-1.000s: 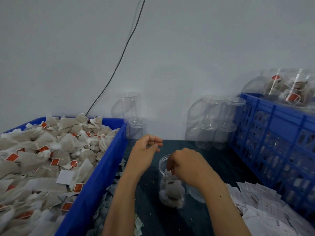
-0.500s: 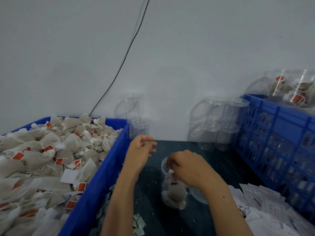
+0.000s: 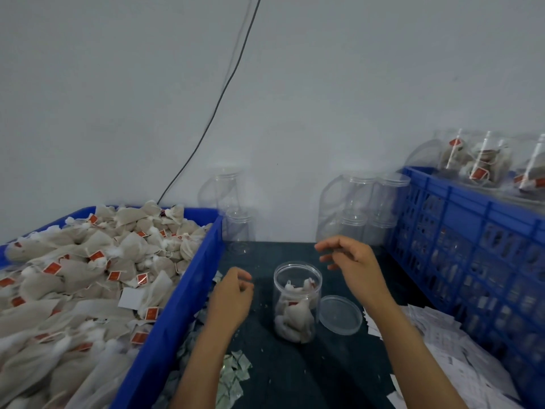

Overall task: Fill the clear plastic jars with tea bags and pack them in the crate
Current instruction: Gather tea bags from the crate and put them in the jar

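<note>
Open jar (image 3: 296, 302) upright on dark table (image 3: 295, 373), tea bags inside, lid (image 3: 339, 314) just beside. Left hand (image 3: 231, 299) loosely curled, empty, left of jar. Right hand (image 3: 352, 261) above-right, fingers relaxed, spread. Blue crate (image 3: 460, 231) far right.

Both bare forearms reach forward from the bottom edge of the view. The left hand (image 3: 233, 296) is low, back of the hand up, fingers curled loosely inward with nothing visible in its grip. The right hand (image 3: 352, 262) is held higher and farther forward, wrist bent, fingers loosely spread and drooping, pointing left, holding nothing.
</note>
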Demonstrator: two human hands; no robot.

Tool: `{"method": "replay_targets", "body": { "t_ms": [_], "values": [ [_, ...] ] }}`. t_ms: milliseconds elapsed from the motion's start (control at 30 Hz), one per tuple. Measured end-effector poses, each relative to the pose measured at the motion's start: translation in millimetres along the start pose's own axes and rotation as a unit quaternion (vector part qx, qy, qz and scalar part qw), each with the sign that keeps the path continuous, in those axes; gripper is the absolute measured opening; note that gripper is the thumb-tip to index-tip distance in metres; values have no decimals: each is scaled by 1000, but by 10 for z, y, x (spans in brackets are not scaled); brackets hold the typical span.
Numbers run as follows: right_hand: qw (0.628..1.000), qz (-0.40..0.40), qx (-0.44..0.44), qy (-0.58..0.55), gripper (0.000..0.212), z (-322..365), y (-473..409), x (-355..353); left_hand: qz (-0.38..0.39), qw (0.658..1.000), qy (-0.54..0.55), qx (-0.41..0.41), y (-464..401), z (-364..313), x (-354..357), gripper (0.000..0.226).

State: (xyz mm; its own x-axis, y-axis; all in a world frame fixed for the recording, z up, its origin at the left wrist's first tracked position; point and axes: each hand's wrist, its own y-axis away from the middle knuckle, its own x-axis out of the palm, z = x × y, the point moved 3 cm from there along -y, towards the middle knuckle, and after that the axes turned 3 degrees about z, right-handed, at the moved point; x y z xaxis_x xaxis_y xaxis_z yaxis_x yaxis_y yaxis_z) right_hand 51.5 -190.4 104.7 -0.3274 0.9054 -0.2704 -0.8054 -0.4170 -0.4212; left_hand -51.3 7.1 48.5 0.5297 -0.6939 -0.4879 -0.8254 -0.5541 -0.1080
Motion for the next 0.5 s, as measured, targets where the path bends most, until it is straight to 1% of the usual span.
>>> {"method": "replay_targets", "body": {
  "t_ms": [100,167,300,400,500],
  "values": [
    [995,-43,48,-82,41,-185,163,-19,19,992,-122,-21,204,187,-16,14],
    [990,-57,81,-97,41,-331,271,-17,34,979,-198,-36,333,313,-25,17],
    [981,-74,143,-107,43,-635,478,30,58,955,-286,-54,552,494,2,39],
    [974,-74,176,-122,43,-819,610,99,39,947,-319,-31,644,530,42,39],
    [973,-64,179,-131,42,-903,669,143,15,955,-296,-6,681,512,51,22]
  ]
}}
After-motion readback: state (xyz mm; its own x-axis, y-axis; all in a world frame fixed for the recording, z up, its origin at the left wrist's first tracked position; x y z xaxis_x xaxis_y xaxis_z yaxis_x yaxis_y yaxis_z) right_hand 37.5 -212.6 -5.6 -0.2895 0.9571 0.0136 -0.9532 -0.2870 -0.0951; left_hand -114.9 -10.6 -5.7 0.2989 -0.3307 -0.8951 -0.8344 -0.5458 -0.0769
